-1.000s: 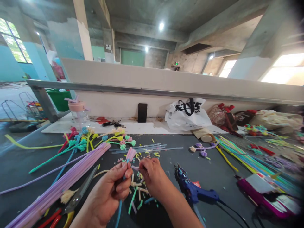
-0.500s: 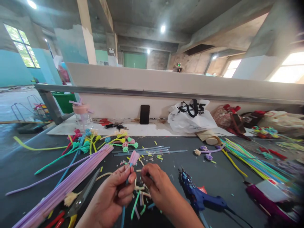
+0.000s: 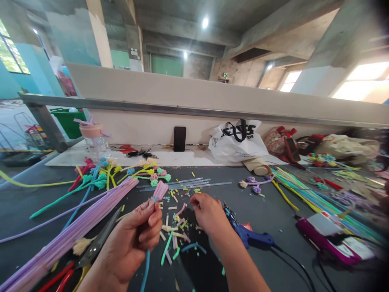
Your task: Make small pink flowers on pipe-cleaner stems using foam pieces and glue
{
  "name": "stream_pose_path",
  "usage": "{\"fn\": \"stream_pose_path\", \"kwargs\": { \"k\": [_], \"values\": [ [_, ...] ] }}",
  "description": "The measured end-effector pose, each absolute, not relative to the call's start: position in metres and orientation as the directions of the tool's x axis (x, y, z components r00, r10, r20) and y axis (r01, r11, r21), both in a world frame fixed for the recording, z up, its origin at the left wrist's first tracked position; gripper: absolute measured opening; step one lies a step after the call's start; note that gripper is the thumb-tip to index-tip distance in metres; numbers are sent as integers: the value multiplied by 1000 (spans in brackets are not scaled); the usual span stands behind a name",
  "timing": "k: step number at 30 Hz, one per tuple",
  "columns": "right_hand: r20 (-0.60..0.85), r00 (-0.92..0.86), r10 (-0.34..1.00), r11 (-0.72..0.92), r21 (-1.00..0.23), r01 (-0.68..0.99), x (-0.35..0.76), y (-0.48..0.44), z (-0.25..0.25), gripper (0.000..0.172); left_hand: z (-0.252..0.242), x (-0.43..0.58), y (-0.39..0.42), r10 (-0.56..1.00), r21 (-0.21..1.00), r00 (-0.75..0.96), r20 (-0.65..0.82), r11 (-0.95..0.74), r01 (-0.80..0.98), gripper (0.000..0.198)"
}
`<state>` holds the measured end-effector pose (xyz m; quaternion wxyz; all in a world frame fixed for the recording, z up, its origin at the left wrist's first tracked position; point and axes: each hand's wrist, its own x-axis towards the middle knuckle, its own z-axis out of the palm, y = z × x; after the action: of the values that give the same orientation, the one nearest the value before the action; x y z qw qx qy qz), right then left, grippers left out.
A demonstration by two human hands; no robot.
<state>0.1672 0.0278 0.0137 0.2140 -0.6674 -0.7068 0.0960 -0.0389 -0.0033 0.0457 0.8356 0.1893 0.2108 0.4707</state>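
Black tabletop [image 3: 267,211] spreads ahead of me. My left hand [image 3: 136,227] pinches a blue stem [image 3: 146,267], which trails below my fist, its pink tuft [image 3: 160,190] poking just above my thumb. My right hand [image 3: 209,213] curls loosely nearby; whether it pinches anything, I cannot tell.

Ceiling lamp [image 3: 205,22]: white flare up there!
Right window [image 3: 361,87]: blown out, pure glare.
Tabletop [image 3: 261,215]: dark shadow near the right hand [image 3: 209,213].
Right edge: smeared, top corner black.
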Motion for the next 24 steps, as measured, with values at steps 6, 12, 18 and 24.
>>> {"fn": "stream_pose_path", "kwargs": {
  "k": [6,12,18,24],
  "values": [
    [59,-173,983,182,-394,901,147,25,0,15,46,-38,-5,862,523,479,-165,488,-698,10],
    [66,-197,978,205,-445,872,152,26,4,13,45,-40,-5,869,525,466,-168,479,-704,9],
    [99,-244,965,262,-473,841,156,24,10,12,46,-40,-5,874,522,456,-166,470,-711,10],
    [234,-135,963,229,-443,867,131,43,-10,14,43,-38,-5,860,506,485,-158,492,-708,13]
  ]
}}
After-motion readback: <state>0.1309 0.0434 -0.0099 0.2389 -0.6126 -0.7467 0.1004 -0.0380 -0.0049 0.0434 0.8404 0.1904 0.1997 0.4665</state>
